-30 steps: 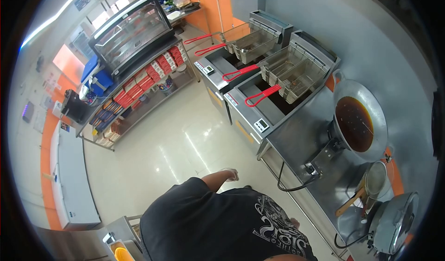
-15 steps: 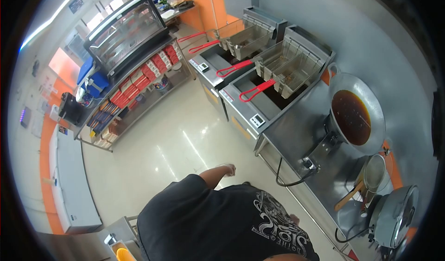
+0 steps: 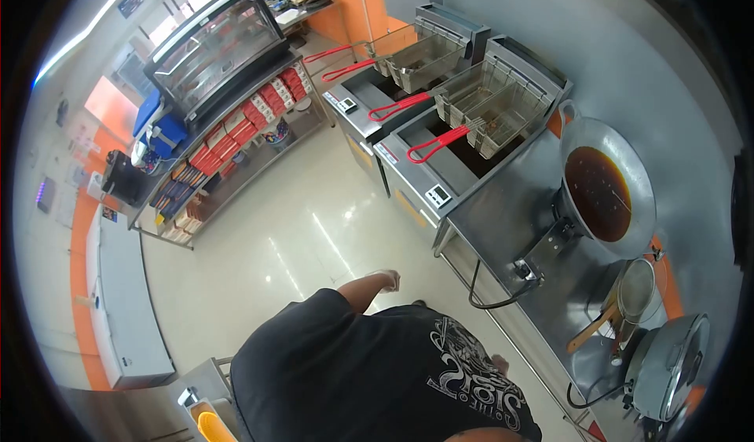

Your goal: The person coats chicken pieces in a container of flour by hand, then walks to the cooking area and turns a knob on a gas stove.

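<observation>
My left hand (image 3: pixel 386 280) reaches out from a black short sleeve, over the pale floor in front of my body. A thin, see-through covering, perhaps a glove, seems to be on it. Its fingers are too small and foreshortened to read, and no object shows in it. Only a small part of my right hand (image 3: pixel 500 363) appears past the printed black shirt (image 3: pixel 369 371); its fingers are hidden. Neither hand touches the fryers or the steel counter. Nearest to my right hand is the edge of the steel counter (image 3: pixel 503 245).
Two deep fryers (image 3: pixel 416 175) hold wire baskets with red handles (image 3: pixel 440 143). A wok (image 3: pixel 601 190) of dark brown liquid, strainers (image 3: pixel 635 291) and a lidded pot (image 3: pixel 667 371) stand on the counter. Across the floor are a display-case shelf (image 3: pixel 228 135) and a white chest freezer (image 3: pixel 129 300).
The view has shifted very slightly, with the fryers and wok sitting a little higher and further right. My hands keep about the same pose.
</observation>
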Tool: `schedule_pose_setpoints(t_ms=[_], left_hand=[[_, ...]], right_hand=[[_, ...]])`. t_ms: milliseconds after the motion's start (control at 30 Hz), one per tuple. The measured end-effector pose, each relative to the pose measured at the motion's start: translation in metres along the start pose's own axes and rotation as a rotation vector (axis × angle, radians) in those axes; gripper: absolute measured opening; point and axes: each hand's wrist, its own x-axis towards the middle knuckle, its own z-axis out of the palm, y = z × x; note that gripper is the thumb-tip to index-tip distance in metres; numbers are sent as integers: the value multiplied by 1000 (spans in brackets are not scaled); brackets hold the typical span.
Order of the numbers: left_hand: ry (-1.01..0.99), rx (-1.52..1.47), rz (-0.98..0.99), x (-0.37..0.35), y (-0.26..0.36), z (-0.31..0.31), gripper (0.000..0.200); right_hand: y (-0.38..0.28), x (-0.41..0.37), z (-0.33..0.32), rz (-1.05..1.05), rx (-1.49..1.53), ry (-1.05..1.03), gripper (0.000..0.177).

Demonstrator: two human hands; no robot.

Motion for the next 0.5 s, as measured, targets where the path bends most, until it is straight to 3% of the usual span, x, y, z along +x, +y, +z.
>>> schedule_pose_setpoints(t_ms=[67, 133, 167, 200, 267, 333, 400, 467, 500], left_hand=[[101, -264, -134, -1, 7, -3, 22], [102, -333, -69, 10, 6, -4, 17], [289, -292, 79, 44, -17, 26, 17], [147, -80, 71, 40, -13, 16, 16], [225, -181, -233, 12, 14, 5, 21], [158, -106, -106, 4, 19, -3, 15], [191, 289, 59, 26, -2, 30, 16], [86, 202, -5, 34, 0, 18, 17], [83, -133, -185, 12, 12, 1, 27]], right_hand=[[-1, -2, -4, -7, -18, 2, 18], [-3, -2, -9, -10, -32, 8, 18], [-4, -3, -10, -13, -39, 6, 19], [-5, -4, -10, -15, -47, 5, 19], [-4, -5, -6, -32, -75, 6, 19], [-3, -6, -4, -47, -102, 14, 20], [-8, -12, -9, -69, -143, 28, 20], [-16, -16, -9, -53, -168, 40, 20], [-11, -1, 6, 29, -109, 35, 25]])
